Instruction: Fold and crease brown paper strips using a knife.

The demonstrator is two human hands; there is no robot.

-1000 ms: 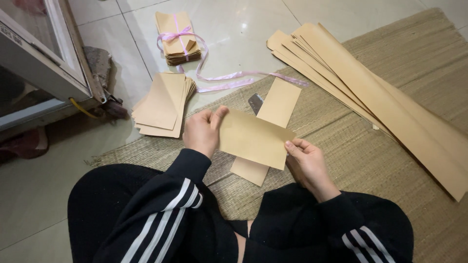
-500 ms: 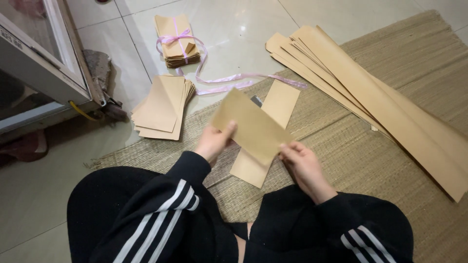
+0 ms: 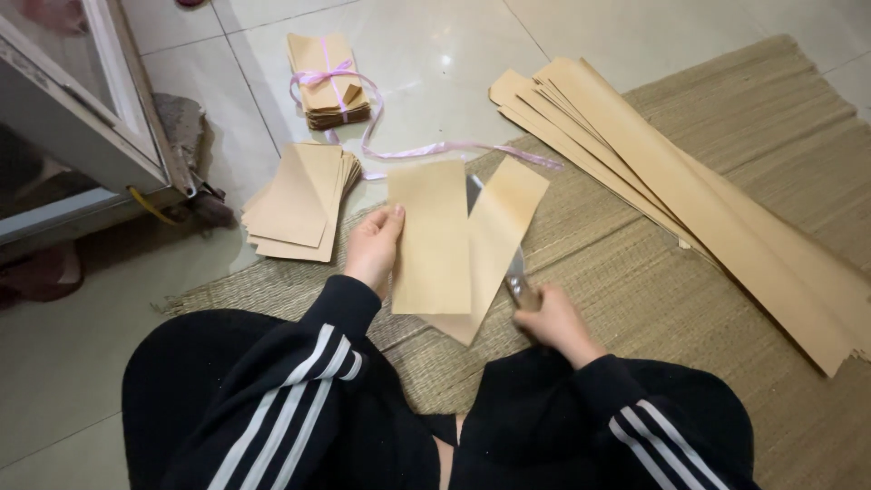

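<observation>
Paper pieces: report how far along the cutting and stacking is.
Done: one bundle tied with pink ribbon and a loose stack of cut pieces on the floor. In hand: left hand holds a cut piece; right hand grips a metal tool, seemingly scissors. Left: the long uncut sheets on the mat.

Person seen from above, dressed in a black long-sleeved tracksuit top and matching black trousers. Three parallel white stripes run along the outside of each sleeve, ending just short of the plain black cuffs behind the left hand [image 3: 374, 247] and the right hand [image 3: 549, 319]. Both hands are bare, without gloves, rings or watch visible.
</observation>
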